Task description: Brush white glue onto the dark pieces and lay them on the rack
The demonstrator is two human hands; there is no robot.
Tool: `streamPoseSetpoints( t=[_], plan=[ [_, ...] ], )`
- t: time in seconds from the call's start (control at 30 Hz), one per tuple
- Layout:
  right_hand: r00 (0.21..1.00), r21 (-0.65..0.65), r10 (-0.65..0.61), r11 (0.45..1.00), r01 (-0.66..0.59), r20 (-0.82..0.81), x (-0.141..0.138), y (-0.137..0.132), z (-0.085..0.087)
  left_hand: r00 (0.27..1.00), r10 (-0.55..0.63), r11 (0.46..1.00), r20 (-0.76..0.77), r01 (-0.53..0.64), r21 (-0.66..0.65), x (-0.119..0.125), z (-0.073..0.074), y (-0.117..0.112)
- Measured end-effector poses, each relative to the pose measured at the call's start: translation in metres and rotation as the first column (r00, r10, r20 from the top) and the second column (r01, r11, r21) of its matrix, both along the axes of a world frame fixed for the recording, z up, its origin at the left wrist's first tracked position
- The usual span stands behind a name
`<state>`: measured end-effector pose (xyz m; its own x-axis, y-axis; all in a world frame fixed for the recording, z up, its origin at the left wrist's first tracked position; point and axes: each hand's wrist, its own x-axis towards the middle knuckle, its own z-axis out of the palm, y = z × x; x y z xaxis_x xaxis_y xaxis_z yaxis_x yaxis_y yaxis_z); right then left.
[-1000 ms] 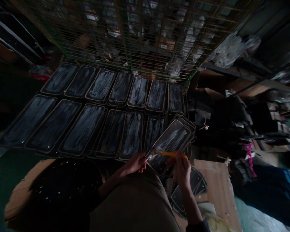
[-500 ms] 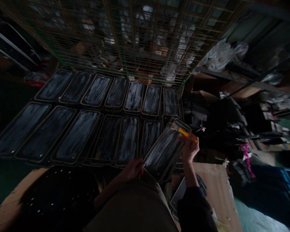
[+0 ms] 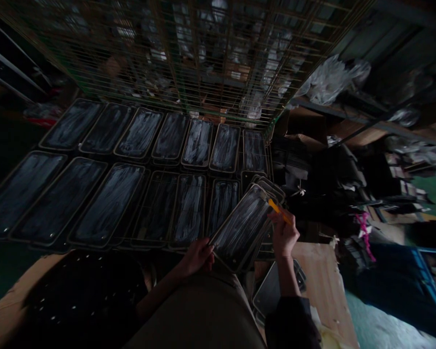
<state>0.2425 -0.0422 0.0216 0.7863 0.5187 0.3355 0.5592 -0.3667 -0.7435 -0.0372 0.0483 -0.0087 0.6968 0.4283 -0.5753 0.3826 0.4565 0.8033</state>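
My left hand (image 3: 199, 255) pinches the near-left corner of a dark rectangular panel (image 3: 241, 228), which lies tilted over other panels. Whitish streaks cover the panel's face inside its pale rim. Closed around the orange handle of a brush (image 3: 279, 211) is my right hand (image 3: 285, 235). The brush's tip rests at the panel's far-right end; its bristles are hard to make out in the dim light. To the left, similar streaked panels lie in two rows, among them a front-row panel (image 3: 187, 208) and a back-row panel (image 3: 198, 143).
A wire mesh cage (image 3: 218, 58) rises behind the rows. On the right stand a wooden board (image 3: 325, 286), stacked dark goods (image 3: 343, 169), a shelf with clear plastic bags (image 3: 329, 80) and a blue covered bin (image 3: 395, 281). A smooth grey panel (image 3: 270, 286) lies beneath my right forearm.
My right hand and the brush have shifted slightly, with the handle now at a steeper angle. My left hand still grips the panel's corner. The whole view has drifted a little.
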Motion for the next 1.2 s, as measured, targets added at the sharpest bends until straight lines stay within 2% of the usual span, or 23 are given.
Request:
streamPoseSetpoints(
  t=[0.07,0.2,0.3,0.37,0.47,0.53,0.63,0.7,0.83,0.93,1.07,1.2],
  plan=[
    [0.998,-0.085,0.024,0.996,-0.02,0.05,-0.01,-0.014,0.0,1.0,0.015,1.0,0.025,-0.014,-0.021,0.0,0.0,-0.001],
    [0.996,-0.24,0.002,0.971,0.02,0.091,-0.043,-0.042,0.004,0.999,0.025,0.999,0.038,-0.023,-0.045,0.0,-0.002,-0.001],
    [0.996,-0.302,0.072,0.952,-0.056,0.044,-0.068,-0.056,0.017,1.0,0.002,1.0,-0.003,-0.002,-0.026,0.001,-0.003,0.0],
    [0.994,-0.3,0.106,0.948,-0.102,-0.001,-0.073,-0.056,0.028,0.999,-0.018,1.0,-0.035,0.018,-0.012,0.002,-0.002,0.001],
    [0.998,-0.218,0.064,0.974,-0.059,0.017,-0.055,-0.042,0.038,0.998,-0.041,0.999,-0.042,0.041,0.0,0.003,0.0,0.004],
    [0.995,-0.185,0.073,0.981,-0.061,0.062,-0.032,-0.03,0.036,0.998,-0.047,0.999,-0.042,0.048,0.015,0.003,0.001,0.004],
    [0.985,-0.259,0.147,0.959,-0.117,0.096,-0.009,-0.021,0.026,0.999,-0.048,0.999,-0.023,0.048,0.023,0.001,0.0,0.003],
    [0.982,-0.328,0.157,0.938,-0.113,0.109,-0.009,-0.025,0.02,0.999,-0.033,0.999,0.013,0.032,0.005,0.0,-0.002,0.0],
    [0.969,-0.398,0.182,0.911,-0.103,0.166,-0.044,-0.045,0.023,0.999,0.002,0.999,0.034,0.0,-0.051,-0.001,-0.006,-0.005],
    [0.955,-0.415,0.255,0.893,-0.173,0.15,-0.078,-0.06,0.034,0.999,0.017,0.995,0.029,-0.014,-0.095,-0.001,-0.008,-0.006],
    [0.953,-0.423,0.3,0.87,-0.252,0.05,-0.116,-0.075,0.05,0.997,0.036,0.993,0.068,-0.028,-0.119,-0.002,-0.009,-0.006],
    [0.96,-0.415,0.257,0.866,-0.28,-0.112,-0.148,-0.088,0.066,0.993,0.032,0.989,0.114,-0.015,-0.146,-0.005,-0.01,-0.005]
  ],
)
